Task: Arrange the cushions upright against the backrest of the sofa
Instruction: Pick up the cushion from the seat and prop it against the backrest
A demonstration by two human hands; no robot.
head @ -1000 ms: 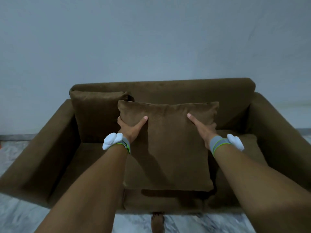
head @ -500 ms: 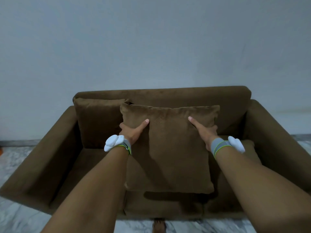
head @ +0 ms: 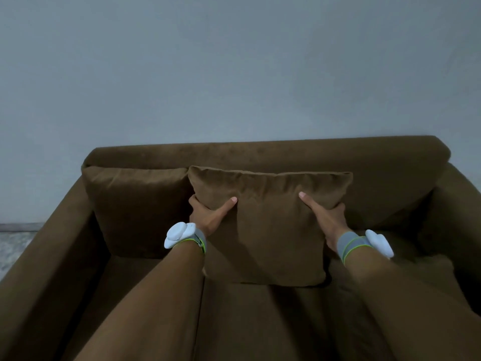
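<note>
A brown square cushion (head: 270, 230) stands upright in the middle of the brown sofa, its top edge close to the backrest (head: 260, 155). My left hand (head: 208, 214) grips its left edge, thumb on the front. My right hand (head: 325, 217) grips its right edge the same way. A second brown cushion (head: 138, 209) stands upright against the backrest at the left, touching the held one. A third cushion (head: 416, 261) lies flat on the seat at the right, partly hidden by my right forearm.
The sofa has a left armrest (head: 52, 256) and a right armrest (head: 463, 217). A pale grey wall (head: 234, 74) rises behind it. A strip of marble floor (head: 13, 243) shows at the far left.
Both hands carried the middle cushion back and down toward the backrest; its lower edge now meets the seat. The view has come closer to the sofa.
</note>
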